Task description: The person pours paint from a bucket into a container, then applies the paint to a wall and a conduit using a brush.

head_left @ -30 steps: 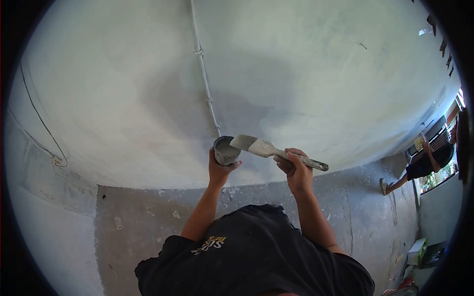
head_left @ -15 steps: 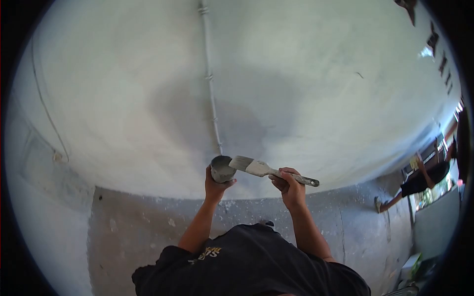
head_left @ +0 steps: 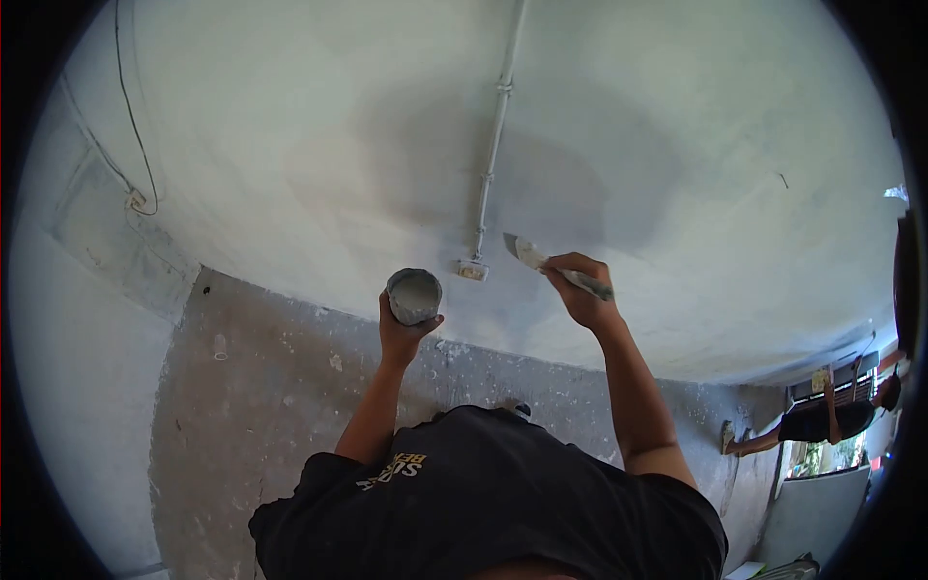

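My left hand (head_left: 399,333) is wrapped round a grey-stained paint cup (head_left: 416,298), held upright with pale paint inside. A paintbrush (head_left: 527,253) sits in the closed fingers of my right hand (head_left: 583,290). Its bristles point up and left toward the pale wall (head_left: 619,232), and its handle comes out behind my fingers. Between the cup and the brush, a small socket box (head_left: 472,271) is fixed low on the wall. A thin white conduit pipe (head_left: 491,159) runs up from it.
Paint-speckled grey floor (head_left: 280,387) meets the wall below my hands. At left, a dark cable (head_left: 130,106) hangs beside another small socket (head_left: 135,199). Far right, another person (head_left: 822,420) in dark clothing stands near a bright opening.
The brush has moved away from the cup's rim, up and right to the wall, and now shows edge-on. My view has shifted, bringing the socket box into sight; the cup is lower left.
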Available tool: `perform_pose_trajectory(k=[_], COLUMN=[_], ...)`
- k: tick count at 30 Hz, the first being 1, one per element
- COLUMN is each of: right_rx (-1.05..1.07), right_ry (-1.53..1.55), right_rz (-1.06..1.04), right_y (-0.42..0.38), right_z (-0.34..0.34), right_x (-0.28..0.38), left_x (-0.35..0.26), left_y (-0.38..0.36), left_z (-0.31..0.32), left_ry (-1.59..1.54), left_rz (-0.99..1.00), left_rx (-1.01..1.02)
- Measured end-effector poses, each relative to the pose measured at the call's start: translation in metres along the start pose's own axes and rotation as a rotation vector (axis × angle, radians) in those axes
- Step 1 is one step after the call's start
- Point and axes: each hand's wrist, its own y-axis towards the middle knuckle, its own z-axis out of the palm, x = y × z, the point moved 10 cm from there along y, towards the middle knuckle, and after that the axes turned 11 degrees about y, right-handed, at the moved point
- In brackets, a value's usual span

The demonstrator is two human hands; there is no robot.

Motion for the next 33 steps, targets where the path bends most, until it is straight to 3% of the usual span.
perform_pose_trajectory(k=[1, 3, 7, 10, 11, 18, 21, 23, 24, 25, 28, 30, 33], right_rx=[0.002, 0.217, 0.329, 0.272, 0.229, 0.035, 0.012, 0.071, 0.082, 0.129, 0.272, 0.338, 0.514], right_ry=[-0.001, -0.16, -0.114, -0.196, -0.18, -0.27, -0.416, -0.341, -0.377, -0.551, -0.76, -0.715, -0.627], right_rz=[-0.011, -0.073, -0.075, -0.171, -0.136, -0.476, -0.636, -0.029, -0.047, -0.409, -0.686, -0.631, -0.266], right_y=[0.007, 0.024, 0.041, 0.062, 0.07, 0.073, 0.056, 0.055, 0.051, 0.036, -0.017, -0.054, -0.086], right_z=[0.007, 0.04, 0.053, 0.042, 0.03, -0.026, -0.02, -0.011, 0.003, 0.027, 0.09, 0.121, 0.156], right_x=[-0.005, -0.017, -0.029, -0.025, -0.01, 0.134, 0.139, 0.089, 0.07, 0.064, -0.02, -0.075, -0.115], left_x=[0.004, 0.01, 0.008, 0.012, 0.012, 0.021, 0.015, 0.015, 0.015, 0.019, 0.029, 0.026, 0.012], left_y=[-0.002, 0.001, -0.01, -0.015, -0.016, -0.011, -0.016, -0.015, -0.012, -0.013, -0.022, -0.022, -0.028], left_z=[-0.006, -0.012, -0.016, -0.035, -0.037, -0.042, -0.038, -0.031, -0.029, -0.026, -0.022, -0.023, -0.027], left_ry=[0.031, 0.038, -0.112, -0.067, -0.045, -0.127, -0.092, -0.058, -0.064, -0.123, -0.185, -0.19, -0.112], left_rz=[0.019, 0.06, 0.025, 0.02, 0.028, -0.032, -0.015, -0.004, -0.002, -0.022, -0.063, -0.065, -0.069], left_rx=[-0.016, -0.026, -0.026, -0.054, -0.061, -0.066, -0.072, -0.03, -0.03, -0.019, 0.002, 0.001, 0.017])
